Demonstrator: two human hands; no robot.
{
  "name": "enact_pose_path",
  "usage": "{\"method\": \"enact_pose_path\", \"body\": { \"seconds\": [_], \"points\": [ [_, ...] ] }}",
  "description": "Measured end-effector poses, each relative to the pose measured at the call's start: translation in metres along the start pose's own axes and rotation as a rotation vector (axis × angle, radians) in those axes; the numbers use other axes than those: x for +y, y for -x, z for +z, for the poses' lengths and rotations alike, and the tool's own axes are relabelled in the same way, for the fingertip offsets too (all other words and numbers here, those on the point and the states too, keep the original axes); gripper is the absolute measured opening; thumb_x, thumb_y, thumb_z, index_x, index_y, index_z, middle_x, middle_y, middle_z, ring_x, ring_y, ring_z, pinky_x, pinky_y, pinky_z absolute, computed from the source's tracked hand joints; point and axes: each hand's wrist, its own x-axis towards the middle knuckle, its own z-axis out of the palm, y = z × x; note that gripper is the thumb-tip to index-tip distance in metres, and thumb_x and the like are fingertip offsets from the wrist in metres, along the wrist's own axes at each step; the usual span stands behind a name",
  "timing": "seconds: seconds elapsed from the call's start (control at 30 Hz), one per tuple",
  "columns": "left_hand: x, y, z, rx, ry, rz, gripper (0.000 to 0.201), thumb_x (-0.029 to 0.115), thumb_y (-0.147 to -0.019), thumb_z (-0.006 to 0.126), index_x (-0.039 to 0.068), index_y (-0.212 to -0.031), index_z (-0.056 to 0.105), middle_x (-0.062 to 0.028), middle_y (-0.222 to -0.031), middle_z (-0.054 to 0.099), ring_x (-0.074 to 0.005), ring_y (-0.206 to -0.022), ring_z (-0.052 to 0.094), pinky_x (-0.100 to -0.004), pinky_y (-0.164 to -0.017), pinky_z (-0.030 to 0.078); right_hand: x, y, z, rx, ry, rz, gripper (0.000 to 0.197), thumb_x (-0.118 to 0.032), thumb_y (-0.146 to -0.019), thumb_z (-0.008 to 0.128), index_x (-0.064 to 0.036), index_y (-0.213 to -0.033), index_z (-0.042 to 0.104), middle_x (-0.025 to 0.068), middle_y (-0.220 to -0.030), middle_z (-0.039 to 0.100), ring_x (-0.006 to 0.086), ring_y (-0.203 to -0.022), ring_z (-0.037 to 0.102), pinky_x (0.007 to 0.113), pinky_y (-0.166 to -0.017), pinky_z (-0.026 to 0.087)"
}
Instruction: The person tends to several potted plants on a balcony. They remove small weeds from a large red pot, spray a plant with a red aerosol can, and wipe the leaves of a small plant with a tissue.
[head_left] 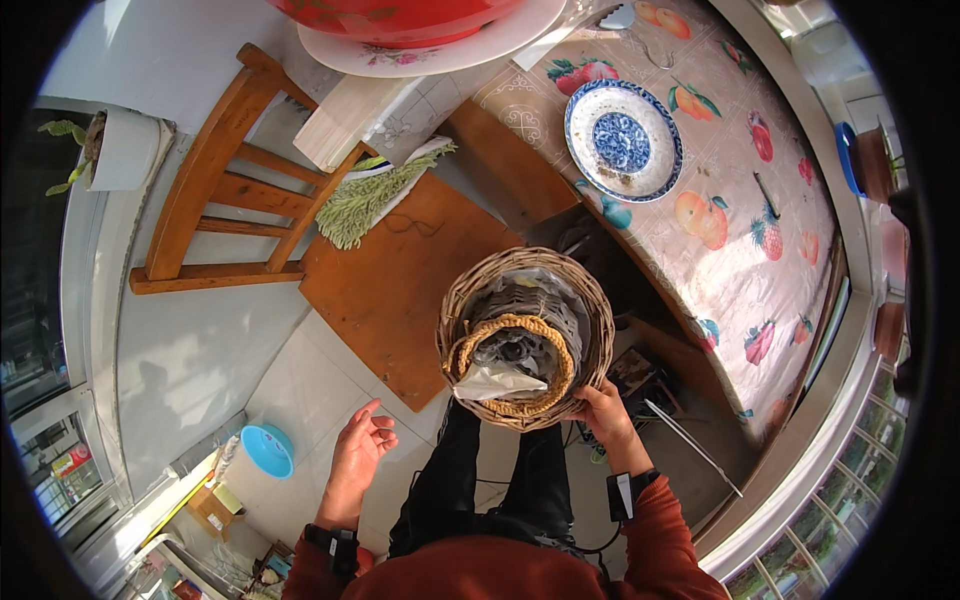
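A round brown wicker basket (598, 325) is held up in front of my legs. Inside it sits a smaller woven basket with a braided straw rim (512, 322). Grey plastic lining shows within, and a white crumpled sheet (500, 381), paper or plastic, lies over the near side. My right hand (601, 409) grips the big basket's rim at its lower right. To the left of the basket, my left hand (362, 440) is apart from it, palm turned up, fingers loosely spread and holding nothing.
A wooden chair (400, 285) stands ahead, with a green fluffy mop head (350, 215) on its seat. On the right, a fruit-patterned table (700, 260) bears a blue-and-white plate (622, 140). A blue basin (267, 452) sits on the tiled floor at left.
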Motion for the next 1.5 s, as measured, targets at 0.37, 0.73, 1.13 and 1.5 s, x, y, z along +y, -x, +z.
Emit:
{"method": "enact_pose_path", "body": {
  "seconds": [0.37,0.73,1.13,1.5],
  "points": [
    [-0.010,-0.011,0.020,-0.050,-0.117,-0.042,0.043,0.032,-0.098,0.051,0.008,-0.133,0.047,-0.0057,-0.095,0.063,-0.0160,-0.081,0.060,-0.0350,-0.079,0.048,0.067,-0.031,-0.148,0.337,-0.330,-0.120,0.022,-0.005,-0.085,0.059,-0.0038,-0.106,0.052,0.0097,-0.095,0.064,0.0259,-0.077,0.068,0.039,-0.062,0.062],
    [-0.028,-0.018,0.021,0.057,-0.173,-0.076,0.040,0.028,-0.098,0.050,0.007,-0.131,0.049,-0.0067,-0.095,0.063,-0.0164,-0.082,0.060,-0.0348,-0.079,0.049,0.056,-0.151,-0.179,0.266,-0.600,-0.225,0.023,-0.011,-0.086,0.064,-0.0053,-0.107,0.057,0.0061,-0.102,0.062,0.0238,-0.085,0.065,0.037,-0.075,0.059],
    [-0.052,-0.033,0.023,0.060,-0.128,-0.111,0.044,0.031,-0.098,0.052,0.005,-0.133,0.045,-0.0097,-0.098,0.063,-0.0191,-0.085,0.061,-0.0370,-0.081,0.049,0.030,-0.209,-0.211,0.275,-0.694,-0.169,0.030,-0.012,-0.089,0.061,-0.0064,-0.118,0.057,0.0072,-0.115,0.063,0.0268,-0.096,0.064,0.040,-0.078,0.059],
    [-0.062,-0.038,0.012,0.080,-0.141,-0.140,0.046,0.025,-0.099,0.047,0.003,-0.138,0.038,-0.0104,-0.101,0.061,-0.0183,-0.087,0.060,-0.0360,-0.082,0.049,0.034,-0.289,-0.251,-0.037,-0.716,-0.307,0.029,-0.018,-0.092,0.058,-0.0002,-0.114,0.060,0.0112,-0.115,0.065,0.0244,-0.105,0.062,0.041,-0.097,0.050]
  ]
}}
